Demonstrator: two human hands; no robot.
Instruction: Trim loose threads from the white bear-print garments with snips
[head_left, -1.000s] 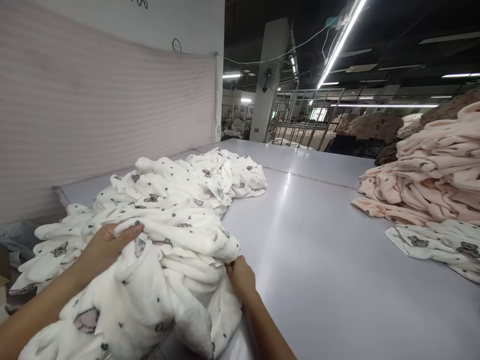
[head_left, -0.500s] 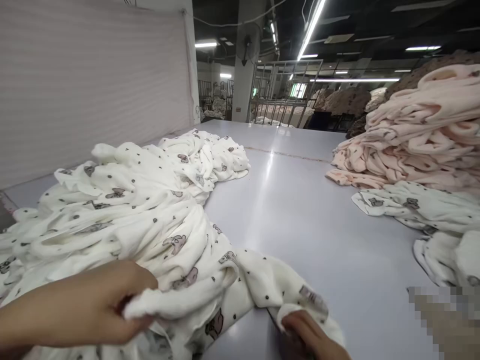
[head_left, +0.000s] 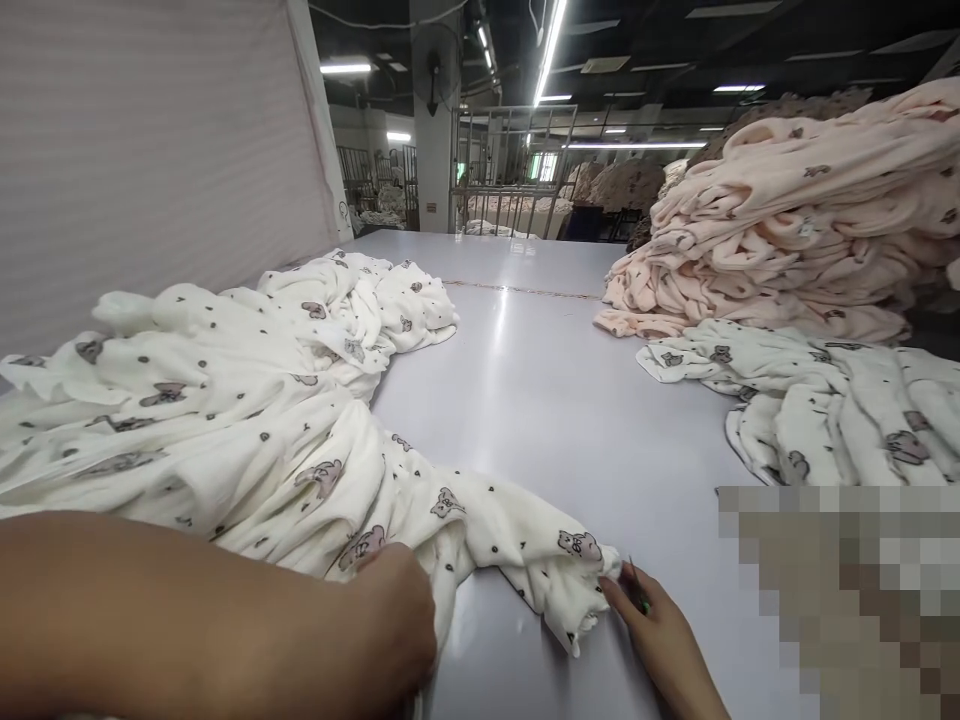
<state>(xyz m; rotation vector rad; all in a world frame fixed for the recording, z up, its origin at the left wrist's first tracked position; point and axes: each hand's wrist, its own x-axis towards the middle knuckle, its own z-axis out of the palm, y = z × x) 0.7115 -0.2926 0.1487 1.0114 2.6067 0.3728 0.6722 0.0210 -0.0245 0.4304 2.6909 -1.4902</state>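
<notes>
White fleece garment, printed with small grey bears and dots, lies stretched across the lower centre of the frame on a grey cutting table. The left hand is closed on a bunched fold at lower left; the right hand pinches the garment's corner at lower right, a thin green-tipped tool between its fingers. Keeping the cloth taut and flat looks like the best way to work. More white pieces trail to the left; a pink stack rises at upper right.
</notes>
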